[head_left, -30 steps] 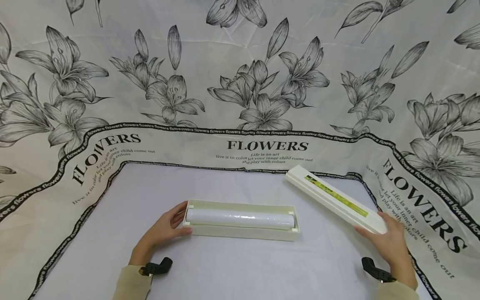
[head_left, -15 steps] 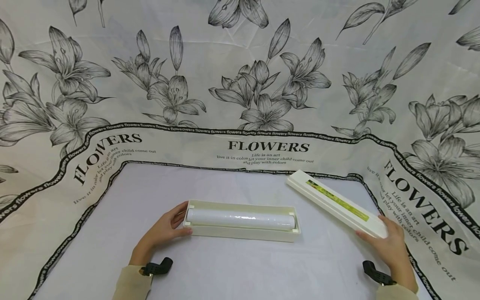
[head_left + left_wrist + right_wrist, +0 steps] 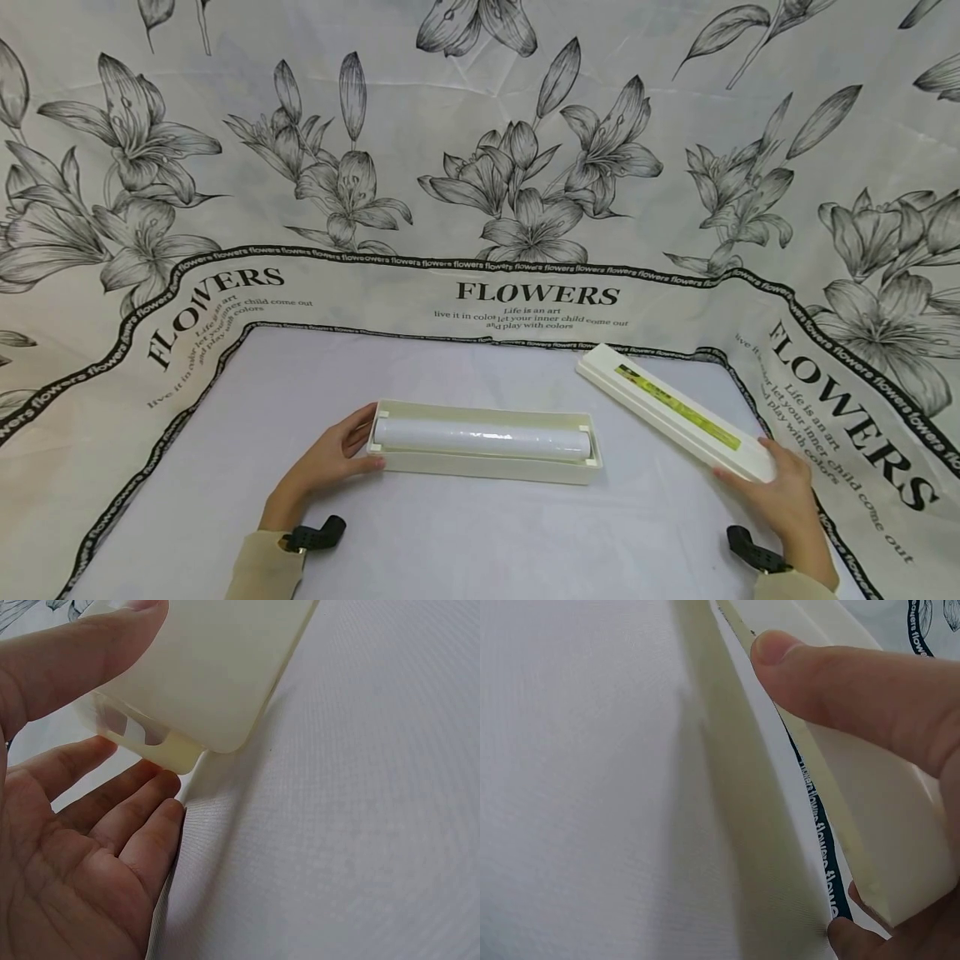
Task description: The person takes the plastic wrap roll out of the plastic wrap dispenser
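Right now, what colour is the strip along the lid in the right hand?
Yellow-green, running lengthwise down the cream lid; the head view shows it best.

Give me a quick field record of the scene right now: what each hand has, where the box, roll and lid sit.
left hand: grips left end of the box
right hand: holds near end of the lid
roll: lies lengthwise inside the open box
box: flat on the cloth, centre
lid: off the box, to its right, angled away, green label up
backdrop: flower print, "FLOWERS" lettering
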`<state>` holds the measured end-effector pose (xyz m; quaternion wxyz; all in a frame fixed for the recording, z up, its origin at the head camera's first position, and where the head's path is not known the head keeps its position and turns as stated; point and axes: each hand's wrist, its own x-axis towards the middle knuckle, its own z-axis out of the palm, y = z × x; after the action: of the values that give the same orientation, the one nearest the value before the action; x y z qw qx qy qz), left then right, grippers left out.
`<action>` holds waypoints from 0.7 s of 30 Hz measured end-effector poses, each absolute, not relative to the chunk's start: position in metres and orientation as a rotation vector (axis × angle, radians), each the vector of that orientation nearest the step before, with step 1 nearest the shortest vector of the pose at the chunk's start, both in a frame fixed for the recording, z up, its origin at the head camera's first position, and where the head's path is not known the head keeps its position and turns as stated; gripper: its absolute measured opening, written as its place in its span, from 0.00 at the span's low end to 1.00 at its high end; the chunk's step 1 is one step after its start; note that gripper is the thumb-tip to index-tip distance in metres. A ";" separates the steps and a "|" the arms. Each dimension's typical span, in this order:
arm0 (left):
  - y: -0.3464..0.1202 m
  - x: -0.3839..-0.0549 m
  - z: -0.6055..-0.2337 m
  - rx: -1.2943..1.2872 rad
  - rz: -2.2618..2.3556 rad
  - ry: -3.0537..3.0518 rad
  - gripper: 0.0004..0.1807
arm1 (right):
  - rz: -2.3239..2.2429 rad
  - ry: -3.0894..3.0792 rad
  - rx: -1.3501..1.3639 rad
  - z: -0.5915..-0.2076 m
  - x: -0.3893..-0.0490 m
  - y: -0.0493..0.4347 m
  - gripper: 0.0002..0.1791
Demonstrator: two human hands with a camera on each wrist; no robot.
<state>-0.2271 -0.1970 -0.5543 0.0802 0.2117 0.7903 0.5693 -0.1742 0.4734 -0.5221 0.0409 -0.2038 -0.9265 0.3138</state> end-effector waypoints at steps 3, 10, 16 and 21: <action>-0.197 -0.227 -0.554 0.633 1.702 2.364 0.53 | 0.946 -2.854 -0.640 -0.522 -0.174 0.472 0.67; -0.198 -0.227 -0.555 0.634 1.700 2.366 0.53 | 0.916 -2.870 -0.677 -0.524 -0.175 0.471 0.67; -0.197 -0.228 -0.555 0.631 1.690 2.371 0.53 | 0.887 -2.879 -0.639 -0.527 -0.177 0.472 0.67; -0.197 -0.227 -0.554 0.632 1.676 2.383 0.53 | 0.879 -2.879 -0.607 -0.529 -0.177 0.472 0.66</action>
<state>-0.2272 -0.1971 -0.5542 0.0800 0.2114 0.7968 0.5603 -0.1770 0.4722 -0.5288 0.0354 -0.1974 -0.9370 0.2861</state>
